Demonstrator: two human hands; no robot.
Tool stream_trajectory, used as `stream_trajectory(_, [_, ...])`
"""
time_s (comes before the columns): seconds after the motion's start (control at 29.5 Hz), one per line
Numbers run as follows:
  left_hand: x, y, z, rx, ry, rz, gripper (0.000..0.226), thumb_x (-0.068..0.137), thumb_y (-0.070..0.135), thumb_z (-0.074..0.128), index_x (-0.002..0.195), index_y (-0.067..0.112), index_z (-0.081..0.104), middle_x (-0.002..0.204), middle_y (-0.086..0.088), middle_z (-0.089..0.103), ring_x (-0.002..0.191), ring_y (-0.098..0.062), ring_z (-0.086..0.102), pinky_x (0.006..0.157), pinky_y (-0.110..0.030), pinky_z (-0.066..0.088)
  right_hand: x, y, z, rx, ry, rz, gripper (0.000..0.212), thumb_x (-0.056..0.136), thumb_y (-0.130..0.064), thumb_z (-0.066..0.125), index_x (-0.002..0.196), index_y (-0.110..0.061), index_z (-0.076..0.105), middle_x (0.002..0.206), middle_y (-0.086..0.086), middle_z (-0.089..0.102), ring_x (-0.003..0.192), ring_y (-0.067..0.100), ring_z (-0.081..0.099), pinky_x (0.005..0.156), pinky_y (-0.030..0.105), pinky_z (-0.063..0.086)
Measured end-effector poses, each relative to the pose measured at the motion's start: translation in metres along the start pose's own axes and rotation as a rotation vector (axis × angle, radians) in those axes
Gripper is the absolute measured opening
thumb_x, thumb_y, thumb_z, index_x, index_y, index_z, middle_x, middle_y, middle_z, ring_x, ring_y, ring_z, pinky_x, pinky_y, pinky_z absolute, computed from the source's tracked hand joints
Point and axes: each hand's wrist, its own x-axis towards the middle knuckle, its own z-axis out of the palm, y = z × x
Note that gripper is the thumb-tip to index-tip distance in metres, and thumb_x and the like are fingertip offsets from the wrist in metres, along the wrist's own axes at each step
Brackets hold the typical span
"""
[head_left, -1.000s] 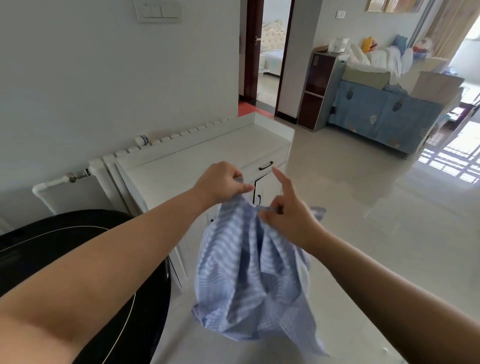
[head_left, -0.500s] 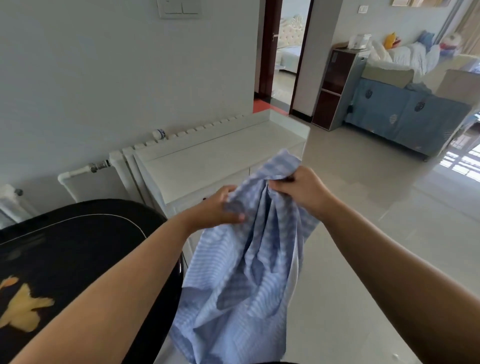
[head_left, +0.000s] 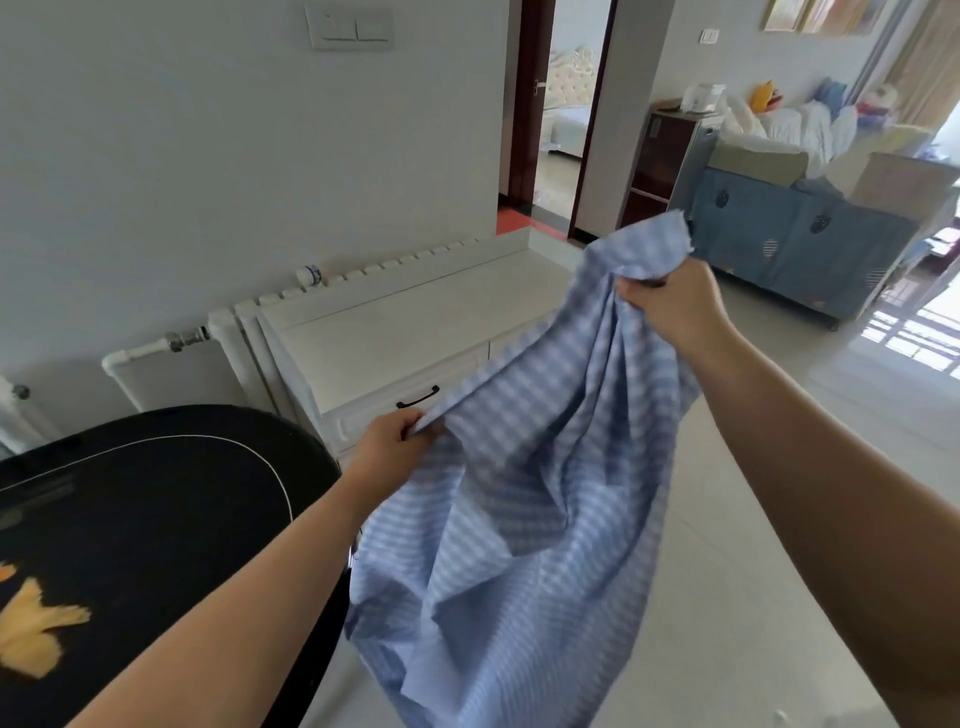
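I have the blue striped cloth held up in the air between both hands, in front of the white cabinet and above the pale tiled floor. My left hand sits low, just in front of the cabinet's drawer, and its fingers are curled in, pinching one edge of the cloth. That edge leaves the fingers on the right side and climbs away. My right hand is higher and farther right. Its fingers are closed tight round a bunched corner, with a short tip of fabric sticking up above the hand. Between the two grips the upper edge runs as a slanted line, low at the left and high at the right. The rest of the cloth hangs below in loose folds, down between my forearms. On the left a black surface with a yellow print lies under my left forearm. The cloth's lower left edge hangs right by its rim, though I cannot tell whether they touch. A white radiator stands against the wall behind the cabinet.
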Motion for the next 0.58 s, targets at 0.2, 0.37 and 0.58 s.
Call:
stream_trajectory(0.2, [-0.009, -0.018, 0.033, 0.254, -0.101, -0.236, 0.021, 0.087, 0.045, 0.062, 0.078, 0.027, 0.057, 0.070, 0.008, 0.058, 0.073, -0.018, 0.057, 0.060, -0.026, 0.040, -0.003, -0.024, -0.016, 0.249, 0.043, -0.080, 0.010, 0.079, -0.019, 0.076, 0.085, -0.016, 0.069, 0.085, 0.001, 0.072, 0.078, 0.016, 0.070, 0.073, 0.027, 0.058])
stream_trajectory(0.37, [0.002, -0.012, 0.029, 0.199, 0.266, -0.155, 0.013, 0.093, 0.022, 0.054, 0.083, 0.021, 0.062, 0.076, -0.002, 0.062, 0.073, -0.023, 0.058, 0.062, -0.031, 0.041, 0.007, -0.002, -0.019, 0.101, 0.145, -0.067, 0.020, 0.082, -0.020, 0.071, 0.092, -0.003, 0.069, 0.082, 0.008, 0.070, 0.075, 0.021, 0.067, 0.068, 0.031, 0.052])
stream_trajectory(0.58, [0.009, -0.046, 0.036, 0.623, -0.381, -0.487, 0.039, 0.098, 0.029, 0.040, 0.127, 0.005, 0.052, 0.120, -0.018, 0.060, 0.093, -0.033, 0.064, 0.079, -0.041, 0.056, 0.007, 0.021, -0.033, 0.011, 0.045, -0.055, 0.010, 0.085, -0.018, 0.068, 0.088, -0.009, 0.067, 0.074, -0.005, 0.065, 0.073, 0.015, 0.063, 0.062, 0.017, 0.047])
